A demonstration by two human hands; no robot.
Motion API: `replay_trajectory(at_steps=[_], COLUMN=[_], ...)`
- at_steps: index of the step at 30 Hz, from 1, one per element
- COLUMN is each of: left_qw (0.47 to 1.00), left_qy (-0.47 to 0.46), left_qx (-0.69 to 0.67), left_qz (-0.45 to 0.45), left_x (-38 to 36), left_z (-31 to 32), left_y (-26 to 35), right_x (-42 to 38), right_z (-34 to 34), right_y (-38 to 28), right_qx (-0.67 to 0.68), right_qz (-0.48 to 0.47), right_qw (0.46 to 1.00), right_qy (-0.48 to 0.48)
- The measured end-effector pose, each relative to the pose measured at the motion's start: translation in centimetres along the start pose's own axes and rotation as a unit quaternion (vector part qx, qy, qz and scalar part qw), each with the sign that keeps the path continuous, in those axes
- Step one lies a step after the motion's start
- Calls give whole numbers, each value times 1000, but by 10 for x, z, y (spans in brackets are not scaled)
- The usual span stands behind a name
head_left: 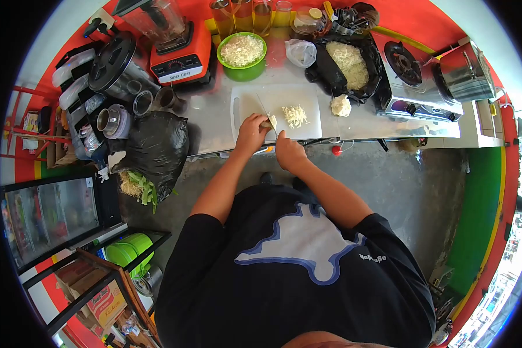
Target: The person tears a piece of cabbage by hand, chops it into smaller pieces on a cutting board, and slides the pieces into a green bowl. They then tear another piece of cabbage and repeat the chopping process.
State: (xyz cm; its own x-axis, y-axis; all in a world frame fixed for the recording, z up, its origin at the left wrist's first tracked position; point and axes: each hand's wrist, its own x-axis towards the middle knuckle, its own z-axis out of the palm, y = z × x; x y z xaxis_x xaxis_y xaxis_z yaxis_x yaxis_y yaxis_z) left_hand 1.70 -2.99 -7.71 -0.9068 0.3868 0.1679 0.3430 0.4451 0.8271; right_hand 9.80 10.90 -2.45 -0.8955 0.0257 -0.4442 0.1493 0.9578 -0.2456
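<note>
On the white board (307, 98), left hand (250, 133) curled down on a small cabbage piece (271, 122), pinning it at the board's near edge. Right hand (289, 152) fisted around a knife handle; blade (263, 104) runs up-left across the board, right beside the piece. Shreds (296, 115) lie just right of the cut. Cabbage chunk (340, 105) sits off-board on the steel counter (214, 116). Green bowl (242, 55) of shreds behind, stove (412, 81) far right.
</note>
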Motion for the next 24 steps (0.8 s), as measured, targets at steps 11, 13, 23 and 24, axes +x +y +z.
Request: replay_trajectory(at_steps=[11, 13, 23, 24], left_qw=[997, 994, 981, 981], left_qy=[-11, -26, -27, -29], left_qx=[61, 98, 141, 140], left_qz=[39, 41, 130, 133], left_x=[-3, -5, 6, 12], left_z=[-7, -10, -39, -32], left_y=[11, 5, 11, 14], right_x=[28, 34, 8, 9], right_z=[2, 0, -14, -17], right_y=[1, 4, 40, 46], right_qx=[13, 12, 115, 115], right_qz=[-7, -25, -20, -22], right_qw=[1000, 999, 992, 992], right_qy=[10, -16, 48, 47])
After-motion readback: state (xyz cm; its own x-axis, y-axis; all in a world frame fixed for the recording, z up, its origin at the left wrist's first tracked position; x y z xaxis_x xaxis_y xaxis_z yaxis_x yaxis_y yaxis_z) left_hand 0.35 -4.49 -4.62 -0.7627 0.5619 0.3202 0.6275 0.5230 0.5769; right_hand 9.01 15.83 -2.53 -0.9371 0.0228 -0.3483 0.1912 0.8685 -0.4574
